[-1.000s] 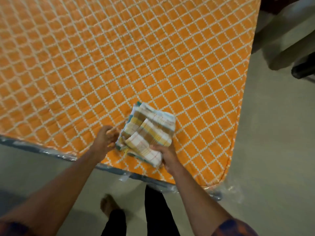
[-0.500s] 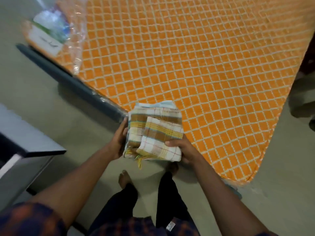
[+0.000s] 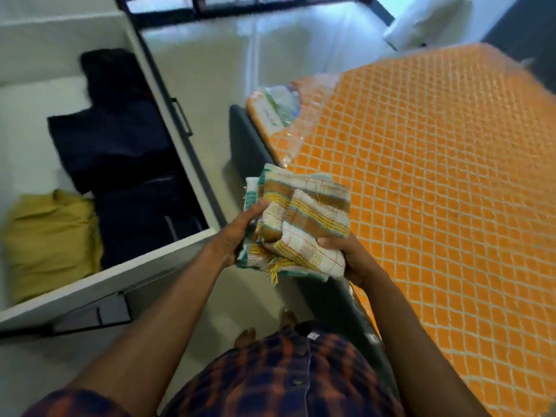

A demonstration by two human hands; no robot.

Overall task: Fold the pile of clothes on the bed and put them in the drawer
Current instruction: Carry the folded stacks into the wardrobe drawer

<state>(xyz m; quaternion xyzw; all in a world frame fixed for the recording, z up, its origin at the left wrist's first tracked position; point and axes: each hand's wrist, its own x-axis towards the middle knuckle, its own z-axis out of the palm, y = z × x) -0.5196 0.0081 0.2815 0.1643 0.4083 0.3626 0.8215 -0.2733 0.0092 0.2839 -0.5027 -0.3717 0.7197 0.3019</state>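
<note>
In the head view, the folded checked cloths (image 3: 304,218) were in the air near the middle of the picture, between the bed (image 3: 445,206) and the open drawer (image 3: 117,273), and they touched neither of them. The left hand (image 3: 236,237) gripped the bundle on its nine o'clock side, with the fingers curled around the edge. The right hand (image 3: 353,258) held it from the five o'clock corner, the thumb on top and the fingers underneath, as far as I could see.

The drawer stood at nine o'clock from the bundle. Inside it lay dark clothes (image 3: 120,152) and, at the seven o'clock end, a yellow garment (image 3: 51,242). A plastic packet (image 3: 279,109) lay on the bed corner at twelve o'clock from the bundle.

I judge that the bundle was light and soft, with no stiffness, so the layers could slide apart or open. The fringe at six o'clock hung loose. It is best to support it from below with both hands at opposite sides and press lightly from above.
</note>
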